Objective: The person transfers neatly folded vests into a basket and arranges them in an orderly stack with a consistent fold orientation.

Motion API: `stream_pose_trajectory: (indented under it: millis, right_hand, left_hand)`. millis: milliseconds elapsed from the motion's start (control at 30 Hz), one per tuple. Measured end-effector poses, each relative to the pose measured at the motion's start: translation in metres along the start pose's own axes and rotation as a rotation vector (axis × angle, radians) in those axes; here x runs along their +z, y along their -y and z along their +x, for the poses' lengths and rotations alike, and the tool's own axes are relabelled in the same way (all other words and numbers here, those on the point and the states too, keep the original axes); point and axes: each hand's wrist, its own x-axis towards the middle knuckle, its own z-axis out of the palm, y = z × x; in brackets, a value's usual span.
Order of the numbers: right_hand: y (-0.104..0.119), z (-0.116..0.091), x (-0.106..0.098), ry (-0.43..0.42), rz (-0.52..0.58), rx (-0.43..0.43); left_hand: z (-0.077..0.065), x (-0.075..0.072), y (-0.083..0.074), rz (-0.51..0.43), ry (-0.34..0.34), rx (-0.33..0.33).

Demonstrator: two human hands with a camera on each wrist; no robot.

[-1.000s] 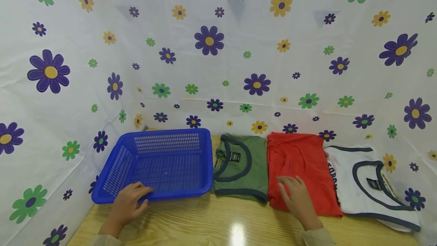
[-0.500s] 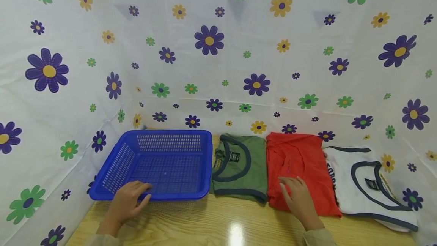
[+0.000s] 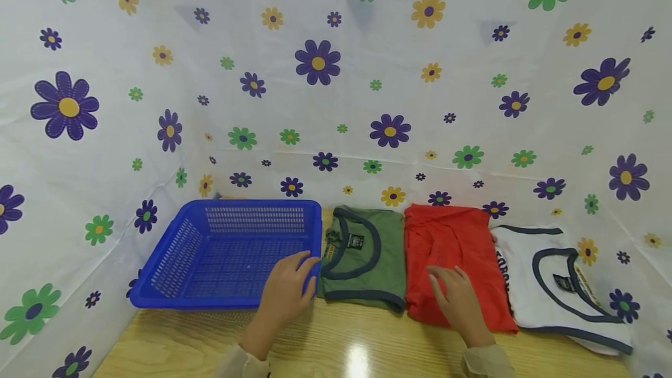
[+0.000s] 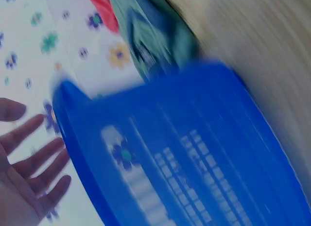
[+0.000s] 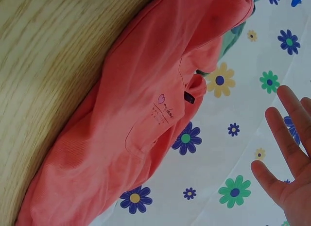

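A blue plastic basket (image 3: 231, 302) with perforated walls stands at the left of the table. My left hand (image 3: 286, 293) hangs over its front right corner, fingers spread and holding nothing; the left wrist view shows the fingers apart from the rim. Right of the basket lies a folded green shirt (image 3: 388, 255) with dark trim. Beside it is a folded red shirt (image 3: 472, 238), shown in the right wrist view with small print on its front. My right hand (image 3: 459, 302) hovers above the red shirt's lower part with loose, spread fingers.
A folded white shirt (image 3: 525, 302) with dark trim lies at the far right, next to the red one. The wooden table (image 3: 336, 343) runs along the front. A white flowered cloth (image 3: 294, 109) encloses the back and sides.
My left hand has moved right along the basket's front, from its left part to its right corner. The right hand stays over the red shirt. The head view has shifted slightly.
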Motion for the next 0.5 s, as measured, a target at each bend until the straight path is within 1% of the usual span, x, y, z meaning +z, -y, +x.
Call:
stream_pose_trajectory:
  millis: [67, 133, 167, 200, 233, 300, 333, 367, 400, 433, 467, 500]
  right_hand:
    - [-0.003, 0.003, 0.0, -0.005, -0.003, -0.007]
    - [-0.005, 0.007, -0.001, -0.016, -0.009, -0.029]
    - [-0.006, 0.011, -0.003, -0.019, -0.01, -0.042]
    - [-0.006, 0.015, -0.004, -0.018, -0.009, -0.054]
    - [-0.006, 0.021, -0.006, -0.014, -0.006, -0.065]
    - [-0.006, 0.036, -0.01, 0.021, -0.004, -0.073]
    - [-0.005, 0.045, -0.012, 0.047, -0.005, -0.072]
    - [-0.004, 0.055, -0.013, 0.079, 0.006, -0.073]
    - [-0.003, 0.066, -0.013, 0.117, 0.012, -0.069]
    - [-0.002, 0.077, -0.012, 0.159, 0.021, -0.066]
    - [-0.002, 0.089, -0.01, 0.203, 0.026, -0.068]
    - [-0.002, 0.1, -0.007, 0.244, 0.042, -0.069]
  left_hand:
    - [0.009, 0.011, -0.021, -0.029, 0.022, -0.019]
    - [0.015, 0.023, -0.043, -0.042, 0.049, -0.012]
    - [0.017, 0.029, -0.054, -0.047, 0.071, 0.004]
    - [0.019, 0.034, -0.064, -0.05, 0.105, 0.018]
    - [0.019, 0.039, -0.073, -0.05, 0.156, 0.029]
    - [0.018, 0.049, -0.087, -0.068, 0.293, 0.031]
    - [0.017, 0.053, -0.093, -0.086, 0.366, 0.013]
    - [0.015, 0.056, -0.097, -0.122, 0.438, -0.021]
    - [0.013, 0.059, -0.101, -0.173, 0.505, -0.072]
    - [0.011, 0.062, -0.104, -0.243, 0.566, -0.137]
    - [0.009, 0.065, -0.107, -0.317, 0.609, -0.203]
    - [0.007, 0.068, -0.109, -0.387, 0.634, -0.27]
